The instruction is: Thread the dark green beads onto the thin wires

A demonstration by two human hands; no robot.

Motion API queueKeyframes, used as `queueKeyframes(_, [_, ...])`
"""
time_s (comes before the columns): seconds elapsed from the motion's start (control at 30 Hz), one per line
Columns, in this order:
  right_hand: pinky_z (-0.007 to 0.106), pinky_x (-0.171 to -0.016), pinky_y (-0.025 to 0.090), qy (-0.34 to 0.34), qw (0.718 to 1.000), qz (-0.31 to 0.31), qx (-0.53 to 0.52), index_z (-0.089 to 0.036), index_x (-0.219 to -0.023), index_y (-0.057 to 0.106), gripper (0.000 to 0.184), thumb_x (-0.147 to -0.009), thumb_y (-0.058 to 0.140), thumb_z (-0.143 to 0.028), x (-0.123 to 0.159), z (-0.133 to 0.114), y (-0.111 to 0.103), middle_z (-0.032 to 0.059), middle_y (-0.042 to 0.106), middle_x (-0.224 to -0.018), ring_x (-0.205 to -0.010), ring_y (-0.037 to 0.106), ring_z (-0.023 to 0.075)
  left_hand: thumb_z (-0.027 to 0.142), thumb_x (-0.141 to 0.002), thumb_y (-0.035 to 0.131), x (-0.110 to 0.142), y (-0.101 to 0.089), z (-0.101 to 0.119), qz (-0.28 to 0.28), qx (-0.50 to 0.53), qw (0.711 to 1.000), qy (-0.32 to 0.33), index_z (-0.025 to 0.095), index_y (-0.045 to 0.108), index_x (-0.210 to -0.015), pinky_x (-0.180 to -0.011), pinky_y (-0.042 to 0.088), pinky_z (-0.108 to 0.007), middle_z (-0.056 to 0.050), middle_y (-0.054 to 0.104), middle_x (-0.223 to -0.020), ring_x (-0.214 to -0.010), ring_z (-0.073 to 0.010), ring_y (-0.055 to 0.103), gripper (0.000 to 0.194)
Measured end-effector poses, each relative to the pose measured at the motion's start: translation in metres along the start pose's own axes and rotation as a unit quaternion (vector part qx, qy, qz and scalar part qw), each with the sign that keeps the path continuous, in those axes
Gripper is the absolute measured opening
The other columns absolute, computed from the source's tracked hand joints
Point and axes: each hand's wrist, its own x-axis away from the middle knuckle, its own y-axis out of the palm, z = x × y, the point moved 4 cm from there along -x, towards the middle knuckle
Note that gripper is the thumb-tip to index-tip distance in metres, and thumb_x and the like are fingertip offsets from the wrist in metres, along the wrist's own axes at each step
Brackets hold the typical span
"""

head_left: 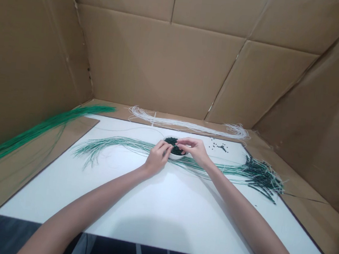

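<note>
A small white bowl filled with dark green or black beads stands on the white board. At its left rim is my left hand, fingers pinched together; whatever they grip is too small to make out. My right hand reaches over the bowl from the right, thumb and fingers closed together just above the beads, their content hidden. A thin string curves across the board from the left towards the bowl. Beneath the bowl and hands lies a long bundle of green strands.
Dark beaded ends of the strands spread at the right. Loose beads are scattered behind my right hand. A white string bundle lies along the back, a green bundle at the left. Cardboard walls enclose the board.
</note>
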Motion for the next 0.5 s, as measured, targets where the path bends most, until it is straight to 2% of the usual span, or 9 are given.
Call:
queueKeyframes(0.07, [0.023, -0.049, 0.05, -0.009, 0.999, -0.015, 0.03, -0.014, -0.09, 0.062, 0.032, -0.063, 0.063, -0.031, 0.0, -0.001, 0.001, 0.008, 0.065, -0.08, -0.072, 0.06, 0.0171, 0.021, -0.084, 0.039, 0.0, 0.0, 0.0, -0.002, -0.001, 1.0, 0.001, 0.017, 0.055, -0.084, -0.072, 0.041, -0.024, -0.003, 0.052, -0.08, -0.074, -0.011, 0.051, 0.017])
queueKeyframes(0.2, [0.024, -0.051, 0.05, -0.025, 0.996, -0.031, 0.077, -0.017, -0.104, 0.054, 0.04, -0.067, 0.059, -0.031, 0.002, -0.008, 0.003, 0.0067, 0.065, -0.081, -0.067, 0.059, 0.0144, 0.022, -0.084, 0.038, 0.0, 0.0, 0.0, -0.007, -0.003, 1.0, -0.005, 0.016, 0.055, -0.085, -0.072, 0.041, -0.024, -0.004, 0.052, -0.081, -0.074, -0.0111, 0.05, 0.017])
queueKeyframes(0.5, [0.026, -0.055, 0.05, -0.031, 0.998, -0.029, 0.051, -0.016, -0.107, 0.051, 0.045, -0.067, 0.059, -0.034, 0.003, -0.012, 0.002, 0.0078, 0.065, -0.082, -0.071, 0.06, 0.016, 0.022, -0.084, 0.038, 0.0, 0.0, -0.001, -0.002, 0.0, 1.0, -0.015, 0.017, 0.055, -0.086, -0.072, 0.041, -0.024, -0.003, 0.052, -0.081, -0.075, -0.011, 0.051, 0.018])
